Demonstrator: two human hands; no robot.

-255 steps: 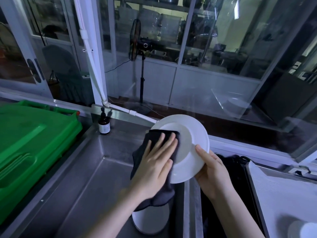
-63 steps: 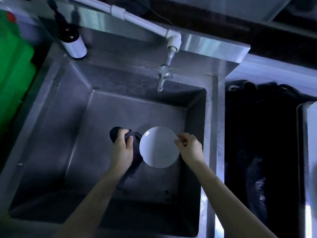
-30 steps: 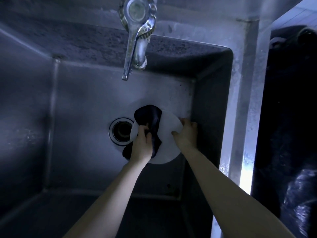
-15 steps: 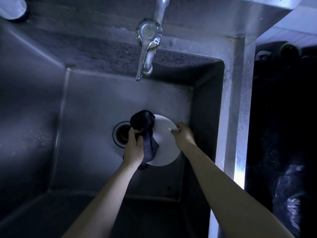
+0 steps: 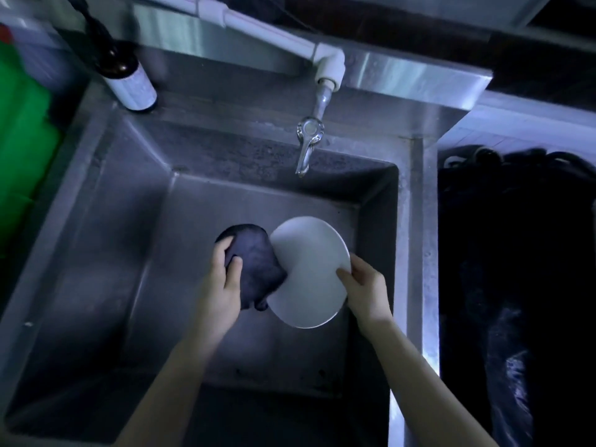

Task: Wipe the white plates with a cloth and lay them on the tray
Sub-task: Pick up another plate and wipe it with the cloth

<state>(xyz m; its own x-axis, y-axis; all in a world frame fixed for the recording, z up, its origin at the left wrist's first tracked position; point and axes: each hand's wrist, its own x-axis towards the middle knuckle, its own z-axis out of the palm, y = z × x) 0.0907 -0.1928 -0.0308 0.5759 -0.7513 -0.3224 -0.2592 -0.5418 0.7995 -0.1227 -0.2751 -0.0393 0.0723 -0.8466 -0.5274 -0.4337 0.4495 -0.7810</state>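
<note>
In the middle of the frame, the right hand (image 5: 366, 287) pinches the white plate (image 5: 311, 272) by its rim (hard, smooth, probably easy to break). The left hand (image 5: 222, 285) grips the soft dark cloth (image 5: 254, 262).

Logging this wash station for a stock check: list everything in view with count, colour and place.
plate: one, white, held tilted above the sink basin
cloth: one, dark, bunched against the plate's left edge
sink: one, grey steel, fills the middle of the view
tap: one, chrome, at the back wall over the basin
pipe: one, white, along the back, feeding the tap
bottle: one, dark brown with a pale label, back left ledge
container: one, green, left of the sink
dark mass: one, black, right of the sink; cannot tell what it is
left hand: grips the cloth
right hand: pinches the plate's right rim
</note>
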